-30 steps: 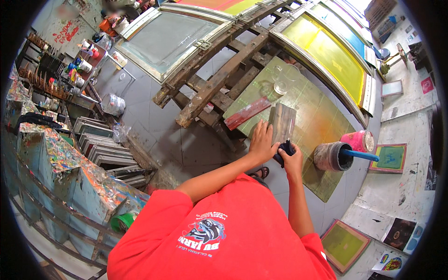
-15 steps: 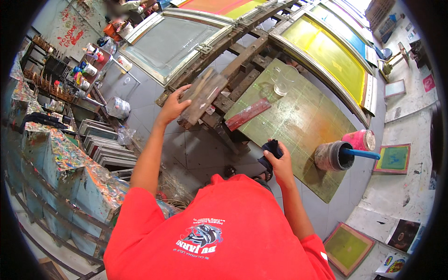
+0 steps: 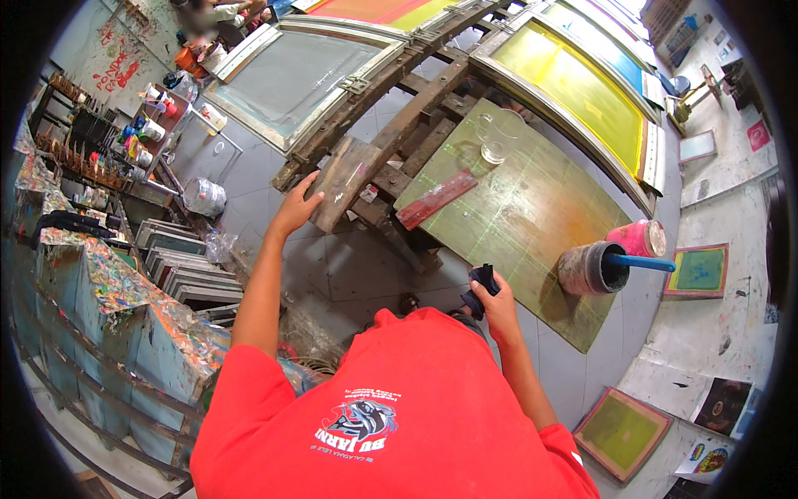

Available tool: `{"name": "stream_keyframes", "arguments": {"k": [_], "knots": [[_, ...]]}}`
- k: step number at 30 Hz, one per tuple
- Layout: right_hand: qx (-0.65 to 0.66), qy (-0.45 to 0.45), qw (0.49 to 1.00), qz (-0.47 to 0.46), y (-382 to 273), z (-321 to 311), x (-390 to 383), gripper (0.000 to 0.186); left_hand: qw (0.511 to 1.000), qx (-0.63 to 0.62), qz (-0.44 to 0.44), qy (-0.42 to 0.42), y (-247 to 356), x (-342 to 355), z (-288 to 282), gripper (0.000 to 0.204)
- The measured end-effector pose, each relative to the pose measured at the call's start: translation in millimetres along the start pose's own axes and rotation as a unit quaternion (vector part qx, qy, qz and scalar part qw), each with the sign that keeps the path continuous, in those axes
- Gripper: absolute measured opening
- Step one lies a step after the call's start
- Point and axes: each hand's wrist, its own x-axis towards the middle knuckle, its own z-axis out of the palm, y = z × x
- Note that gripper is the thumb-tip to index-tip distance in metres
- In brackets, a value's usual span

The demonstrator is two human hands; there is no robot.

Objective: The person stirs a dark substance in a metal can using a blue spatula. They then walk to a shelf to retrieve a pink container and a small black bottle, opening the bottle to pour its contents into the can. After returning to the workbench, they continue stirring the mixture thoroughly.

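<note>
My left hand (image 3: 296, 208) is closed on the near left edge of a worn wooden board (image 3: 345, 185), at the end of a dark metal rack. The board is brown-grey with pale marks; whether it rests on the rack, I cannot tell. My right hand (image 3: 500, 309) grips a crumpled dark cloth (image 3: 480, 289) just off the near edge of a green tabletop (image 3: 532, 224). A flat red bar (image 3: 436, 199) lies across that tabletop's left edge. Further back on it stands a clear jug (image 3: 494, 148). A grey-smeared tub (image 3: 592, 268) with a blue handle (image 3: 640, 262) stands at its right.
Behind the tub sits a pink container (image 3: 638, 239). Framed screens line the rack, a grey one (image 3: 299, 79) and a yellow one (image 3: 578, 96) nearest. Stacked frames (image 3: 187, 266) stand on the left, near a white bucket (image 3: 204, 194). Another person (image 3: 229, 15) is at far left.
The wooden board has turned over from a tilted position and moved slightly left, with my left hand on it. My right hand has shifted a little lower with the cloth.
</note>
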Motion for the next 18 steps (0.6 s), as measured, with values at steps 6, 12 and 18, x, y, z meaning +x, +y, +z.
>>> {"name": "stream_keyframes", "arguments": {"k": [6, 12, 18], "knots": [[-0.004, 0.012, 1.0, 0.013, 4, -5, -5, 0.03, 0.997, 0.074, -0.013, 0.031, 24, -5, -3, 0.067], [-0.021, 0.035, 0.999, 0.005, 13, -15, -5, 0.029, 0.93, 0.201, 0.228, 0.206, 110, -9, 29, 0.078], [-0.035, 0.025, 0.999, -0.002, 13, -13, -6, 0.029, 0.965, 0.203, 0.166, 0.021, 137, 43, 153, 0.081]]}}
